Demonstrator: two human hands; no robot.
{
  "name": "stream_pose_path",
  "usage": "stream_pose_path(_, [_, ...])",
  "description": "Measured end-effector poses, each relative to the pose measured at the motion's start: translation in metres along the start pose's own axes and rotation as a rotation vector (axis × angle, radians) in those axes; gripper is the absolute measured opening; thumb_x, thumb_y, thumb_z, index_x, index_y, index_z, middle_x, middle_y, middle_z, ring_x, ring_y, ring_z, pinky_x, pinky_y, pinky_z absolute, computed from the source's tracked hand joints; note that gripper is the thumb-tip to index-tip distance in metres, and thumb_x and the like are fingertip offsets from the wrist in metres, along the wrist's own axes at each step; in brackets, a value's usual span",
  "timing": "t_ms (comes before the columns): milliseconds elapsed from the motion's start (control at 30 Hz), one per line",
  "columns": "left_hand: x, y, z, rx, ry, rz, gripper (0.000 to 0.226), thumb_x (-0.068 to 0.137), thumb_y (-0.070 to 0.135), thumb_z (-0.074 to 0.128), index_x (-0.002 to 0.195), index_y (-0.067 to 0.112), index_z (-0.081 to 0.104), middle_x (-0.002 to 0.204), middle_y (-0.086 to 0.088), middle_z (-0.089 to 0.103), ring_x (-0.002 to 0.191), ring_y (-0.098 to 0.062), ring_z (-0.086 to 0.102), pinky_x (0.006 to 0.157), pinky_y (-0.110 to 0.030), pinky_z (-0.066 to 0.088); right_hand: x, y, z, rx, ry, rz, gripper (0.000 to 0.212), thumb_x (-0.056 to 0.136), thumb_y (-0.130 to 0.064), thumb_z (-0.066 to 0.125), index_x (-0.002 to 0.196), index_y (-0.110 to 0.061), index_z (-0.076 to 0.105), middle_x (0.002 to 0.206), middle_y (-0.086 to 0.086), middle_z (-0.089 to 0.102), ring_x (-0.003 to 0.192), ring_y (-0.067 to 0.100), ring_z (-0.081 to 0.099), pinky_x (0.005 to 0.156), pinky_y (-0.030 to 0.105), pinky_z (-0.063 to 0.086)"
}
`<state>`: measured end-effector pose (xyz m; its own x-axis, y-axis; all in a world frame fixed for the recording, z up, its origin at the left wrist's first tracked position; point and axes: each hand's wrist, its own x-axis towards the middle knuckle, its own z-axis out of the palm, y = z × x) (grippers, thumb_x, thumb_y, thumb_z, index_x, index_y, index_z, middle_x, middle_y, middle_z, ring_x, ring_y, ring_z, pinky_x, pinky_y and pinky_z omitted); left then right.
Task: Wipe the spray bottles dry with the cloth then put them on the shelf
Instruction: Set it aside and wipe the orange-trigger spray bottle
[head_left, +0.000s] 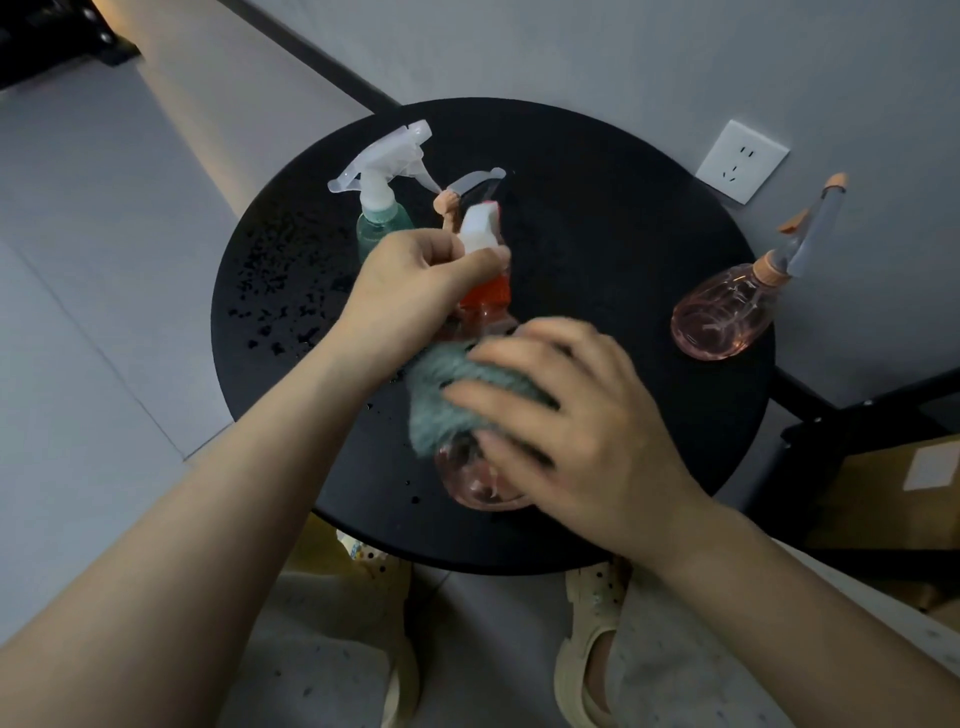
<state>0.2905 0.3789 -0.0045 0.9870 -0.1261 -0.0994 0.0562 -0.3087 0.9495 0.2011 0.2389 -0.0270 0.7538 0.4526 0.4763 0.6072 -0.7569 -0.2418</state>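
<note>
My left hand (410, 291) grips the white spray head of a pink bottle with an orange collar (480, 478), held tilted over the round black table (597, 218). My right hand (576, 421) holds a grey-green cloth (441, 395) wrapped against the bottle's body. A green bottle with a clear trigger head (382, 208) stands at the table's back left. Behind my left hand a peach-capped nozzle (449, 202) of another bottle shows; its body is hidden. A round pink bottle with a peach top (727, 312) stands at the table's right edge.
Water drops (280, 291) spot the left side of the table. A wall socket (742, 161) is on the wall behind. A black frame (857, 410) and a cardboard box (893, 493) stand at the right. My sandalled feet (587, 649) are below the table edge.
</note>
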Motion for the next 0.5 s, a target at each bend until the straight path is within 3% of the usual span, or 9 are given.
stream_pose_path(100, [0.000, -0.001, 0.000, 0.035, -0.020, 0.010, 0.035, 0.084, 0.032, 0.066, 0.055, 0.018, 0.053, 0.046, 0.010, 0.048, 0.044, -0.003, 0.043, 0.047, -0.017, 0.035, 0.002, 0.005, 0.000, 0.216, 0.060, 0.254, 0.033, 0.091, -0.026, 0.054, 0.121, -0.017, 0.063, 0.121, 0.003, 0.055, 0.115, 0.022, 0.046, 0.097, 0.026, 0.039])
stream_pose_path(200, [0.001, -0.002, -0.004, 0.014, -0.006, 0.001, 0.034, 0.084, 0.033, 0.066, 0.057, 0.016, 0.055, 0.050, 0.008, 0.051, 0.047, -0.006, 0.046, 0.051, -0.022, 0.037, 0.001, 0.004, 0.003, 0.264, 0.061, 0.282, 0.034, 0.091, -0.025, 0.053, 0.124, -0.017, 0.061, 0.122, 0.004, 0.052, 0.116, 0.021, 0.045, 0.100, 0.022, 0.036])
stream_pose_path(333, [0.004, -0.002, -0.010, -0.068, 0.033, -0.037, 0.032, 0.084, 0.032, 0.066, 0.064, 0.009, 0.058, 0.065, -0.010, 0.056, 0.057, -0.018, 0.053, 0.056, -0.025, 0.043, -0.002, 0.002, 0.002, 0.091, 0.010, 0.008, 0.028, 0.090, -0.024, 0.057, 0.116, -0.015, 0.067, 0.119, 0.009, 0.060, 0.110, 0.028, 0.048, 0.092, 0.041, 0.043])
stream_pose_path(400, [0.008, -0.003, -0.015, -0.113, 0.045, -0.056, 0.033, 0.085, 0.032, 0.065, 0.060, 0.012, 0.056, 0.067, -0.013, 0.054, 0.054, -0.018, 0.054, 0.049, -0.022, 0.045, -0.004, -0.001, 0.004, -0.019, -0.021, -0.166, 0.024, 0.090, -0.024, 0.059, 0.111, -0.018, 0.069, 0.115, 0.006, 0.064, 0.108, 0.027, 0.048, 0.090, 0.042, 0.041])
stream_pose_path(500, [0.010, -0.006, -0.019, -0.121, 0.040, -0.056, 0.031, 0.086, 0.034, 0.062, 0.064, 0.013, 0.058, 0.077, -0.016, 0.056, 0.063, -0.022, 0.057, 0.058, -0.029, 0.049, -0.009, -0.008, 0.009, -0.085, -0.084, -0.366, 0.019, 0.093, -0.018, 0.056, 0.106, -0.018, 0.070, 0.114, 0.002, 0.066, 0.108, 0.024, 0.049, 0.091, 0.041, 0.039])
